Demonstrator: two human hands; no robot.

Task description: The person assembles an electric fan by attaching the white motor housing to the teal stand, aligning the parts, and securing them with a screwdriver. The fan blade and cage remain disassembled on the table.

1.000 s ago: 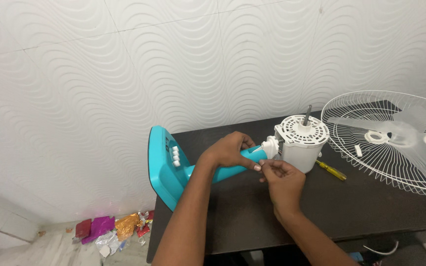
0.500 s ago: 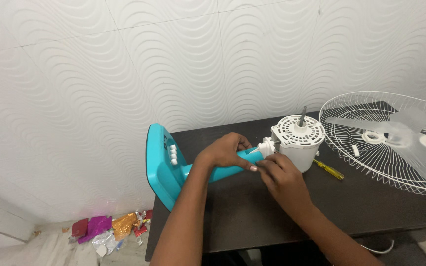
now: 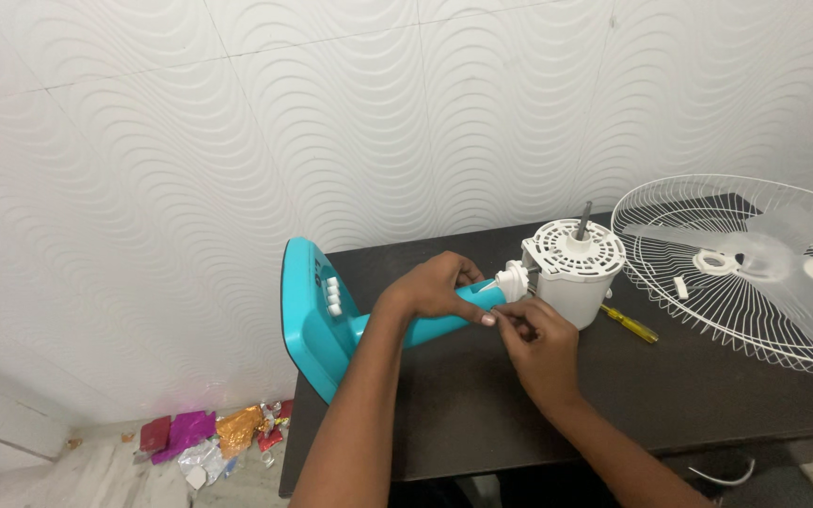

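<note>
A teal fan stand (image 3: 317, 320) lies on its side on the dark table (image 3: 670, 395), its base at the table's left edge. My left hand (image 3: 435, 287) grips the teal neck of the stand. My right hand (image 3: 538, 343) has its fingertips pinched at the white joint (image 3: 514, 279) where the neck meets the white motor housing (image 3: 576, 268); what it pinches is too small to tell. A metal shaft sticks up from the motor.
A yellow-handled screwdriver (image 3: 630, 323) lies right of the motor. A white wire fan guard (image 3: 708, 235) with a translucent blade (image 3: 783, 273) in it lies at the table's right. Coloured foil wrappers (image 3: 209, 437) litter the floor at the lower left. A tiled wall stands close behind.
My right hand moved up from below the joint and closed its fingertips on the white joint. My left hand kept its grip on the neck.
</note>
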